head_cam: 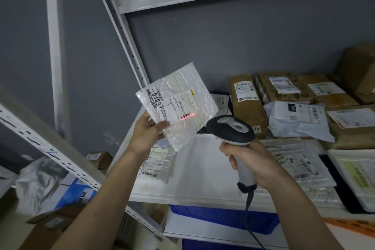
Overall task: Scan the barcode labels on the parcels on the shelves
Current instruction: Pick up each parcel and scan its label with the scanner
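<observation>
Left grip [147, 128] pinching mailer [176, 105] edge, right grip [246, 158] round scanner [233, 128], above bare shelf [203, 168]

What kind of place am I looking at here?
Most likely a parcel depot or pickup point: metal shelving stacked with labelled parcels, and a person aiming a handheld scanner at a white mailer's barcode.

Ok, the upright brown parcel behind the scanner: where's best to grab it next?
Probably its top edge, from above and the front. The brown parcel stands upright on the shelf, top free; other parcels crowd its right side and the scanner hides its base.
</observation>
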